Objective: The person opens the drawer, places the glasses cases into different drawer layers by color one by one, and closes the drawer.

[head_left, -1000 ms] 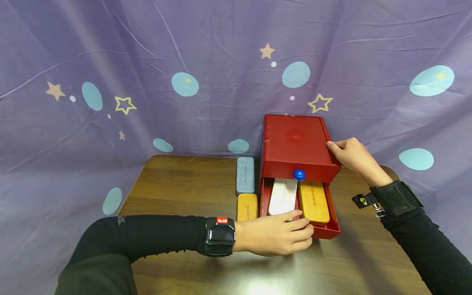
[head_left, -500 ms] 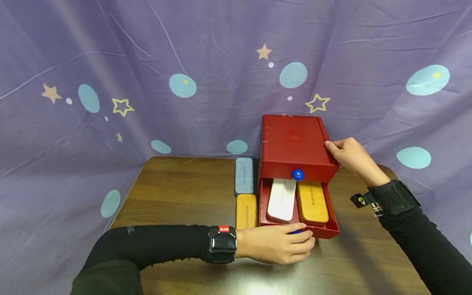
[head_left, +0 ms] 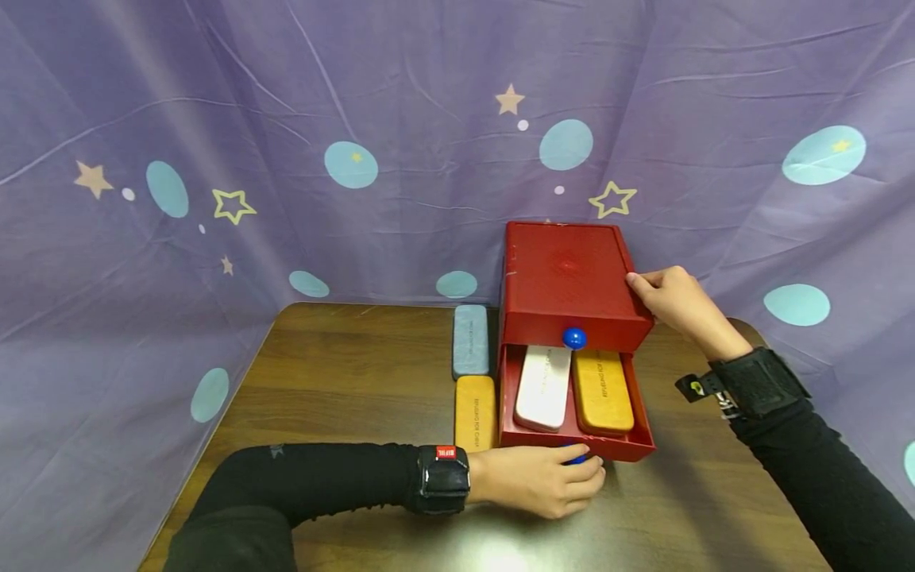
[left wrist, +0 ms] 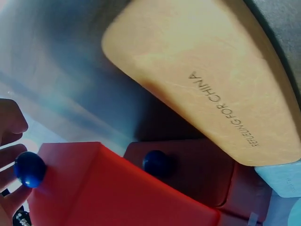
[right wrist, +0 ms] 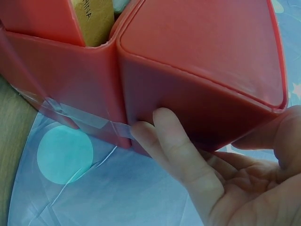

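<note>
The red drawer box (head_left: 572, 278) stands at the back of the table (head_left: 343, 373), about one o'clock from the person. Its lower drawer (head_left: 576, 446) is pulled out toward six o'clock, and a white case (head_left: 543, 387) and an orange case (head_left: 602, 391) lie in it side by side. The left hand (head_left: 543, 481) sits at the drawer's front wall, fingers curled round the blue knob (head_left: 574, 457); the left wrist view shows fingertips (left wrist: 11, 162) closing on that knob (left wrist: 29, 168). The right hand (head_left: 675, 302) braces the box at three o'clock, thumb on the top edge and straight fingers (right wrist: 176, 146) pressed flat on the side wall.

Judging by this, the step in hand is working the loaded drawer by its knob while the box is steadied. The next move probably calls for a straight push toward twelve o'clock, with the right hand holding firm so the box does not slide.

At nine o'clock of the box, a blue-grey case (head_left: 470, 340) and another orange case (head_left: 475, 413) lie on the table end to end. A second blue knob (head_left: 573, 338) marks the upper drawer.
</note>
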The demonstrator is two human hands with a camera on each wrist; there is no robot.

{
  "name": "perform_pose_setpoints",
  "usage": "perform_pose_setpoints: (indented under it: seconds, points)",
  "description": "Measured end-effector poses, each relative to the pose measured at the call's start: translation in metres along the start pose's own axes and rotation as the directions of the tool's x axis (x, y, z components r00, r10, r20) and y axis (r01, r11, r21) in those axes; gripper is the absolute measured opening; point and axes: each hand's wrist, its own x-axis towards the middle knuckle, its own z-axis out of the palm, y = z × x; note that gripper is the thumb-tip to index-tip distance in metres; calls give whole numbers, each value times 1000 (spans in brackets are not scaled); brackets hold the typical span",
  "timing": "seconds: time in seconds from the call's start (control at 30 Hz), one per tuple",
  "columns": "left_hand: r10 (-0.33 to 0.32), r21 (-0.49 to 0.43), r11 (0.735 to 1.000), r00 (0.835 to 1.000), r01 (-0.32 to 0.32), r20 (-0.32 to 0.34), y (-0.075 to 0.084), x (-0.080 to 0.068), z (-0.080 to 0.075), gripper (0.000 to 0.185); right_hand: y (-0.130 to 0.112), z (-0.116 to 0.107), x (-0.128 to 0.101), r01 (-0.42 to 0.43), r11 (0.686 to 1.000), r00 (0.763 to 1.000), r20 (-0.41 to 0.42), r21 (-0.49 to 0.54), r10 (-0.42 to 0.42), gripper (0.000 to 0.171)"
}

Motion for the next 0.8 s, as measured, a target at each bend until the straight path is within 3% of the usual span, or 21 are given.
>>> perform_pose_setpoints:
  seconds: [0.23,0.43,0.8]
  points:
    - [19,32,999,1000,-19,14,-5,1,7,49,1,0,0,1,1000,1000,-3,5,-1,52]
    - [32,17,999,999,-32,-14,-8,1,10,49,-1,0,-1,21,999,999,-42,-27,-23,52]
    - [22,-34,999,999,-23,-40,-12,1,5,42,-1,0,-2,14,999,999,-34,-29,-15,50]
